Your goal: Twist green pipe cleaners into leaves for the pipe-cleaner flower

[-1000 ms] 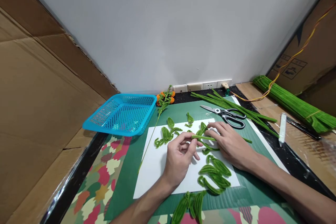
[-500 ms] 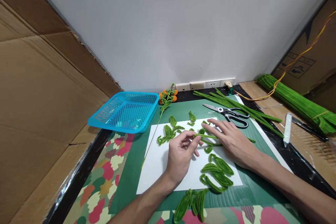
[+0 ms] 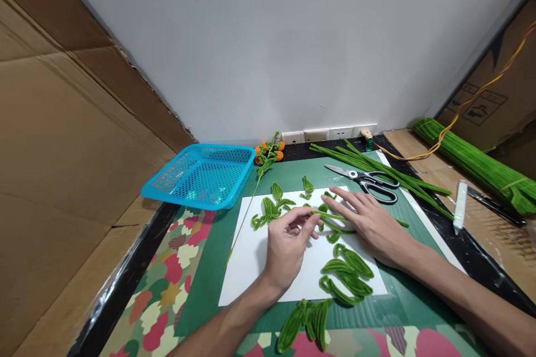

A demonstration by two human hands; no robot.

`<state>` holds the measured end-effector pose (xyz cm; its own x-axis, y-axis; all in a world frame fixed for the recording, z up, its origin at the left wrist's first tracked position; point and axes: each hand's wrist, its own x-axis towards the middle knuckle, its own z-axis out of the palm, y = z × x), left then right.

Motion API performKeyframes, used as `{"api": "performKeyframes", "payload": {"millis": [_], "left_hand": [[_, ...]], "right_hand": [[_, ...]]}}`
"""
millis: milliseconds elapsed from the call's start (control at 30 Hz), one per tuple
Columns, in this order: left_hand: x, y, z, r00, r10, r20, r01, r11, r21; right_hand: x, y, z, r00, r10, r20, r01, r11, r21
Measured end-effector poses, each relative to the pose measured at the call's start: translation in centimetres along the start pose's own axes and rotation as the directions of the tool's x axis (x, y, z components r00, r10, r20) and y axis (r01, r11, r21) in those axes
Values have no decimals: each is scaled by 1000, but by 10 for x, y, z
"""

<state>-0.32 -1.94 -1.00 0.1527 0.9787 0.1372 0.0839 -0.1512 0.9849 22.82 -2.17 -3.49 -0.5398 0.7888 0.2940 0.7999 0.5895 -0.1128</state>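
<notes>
Between thumb and fingertips, my left hand [image 3: 288,242] pinches one end of a green pipe cleaner [image 3: 335,216]. Its length runs rightward under my right hand [image 3: 371,223], which lies palm down with fingers stretched out; what the palm covers is hidden. A green tip comes out past the right hand's far side. Beneath both hands is a sheet of white paper [image 3: 247,265]. Leaf shapes of bent pipe cleaner [image 3: 270,209] lie left of the hands, more leaves [image 3: 352,276] lie below the right hand, and others [image 3: 307,184] sit above.
Scissors [image 3: 368,181] and loose pipe cleaners [image 3: 377,164] lie behind the right hand. At the right are a white pen-like tool [image 3: 459,206], a black tool [image 3: 496,206] and a thick pipe cleaner bundle [image 3: 473,162]. A blue basket [image 3: 234,192] and an orange-flowered stem [image 3: 262,170] stand back left.
Both hands keep nearly the same places and hold. The whole view has shifted very slightly; no object has visibly moved on the table.
</notes>
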Motion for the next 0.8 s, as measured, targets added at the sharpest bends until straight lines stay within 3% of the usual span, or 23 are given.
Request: {"api": "performKeyframes", "payload": {"millis": [233, 800], "left_hand": [[1, 5, 1, 999, 27, -27, -27, 1000, 16], [2, 9, 3, 999, 2, -33, 0, 999, 51]], "right_hand": [[1, -1, -3, 999, 5, 44, -8, 999, 53], [0, 1, -2, 999, -18, 28, 16, 998, 69]]}}
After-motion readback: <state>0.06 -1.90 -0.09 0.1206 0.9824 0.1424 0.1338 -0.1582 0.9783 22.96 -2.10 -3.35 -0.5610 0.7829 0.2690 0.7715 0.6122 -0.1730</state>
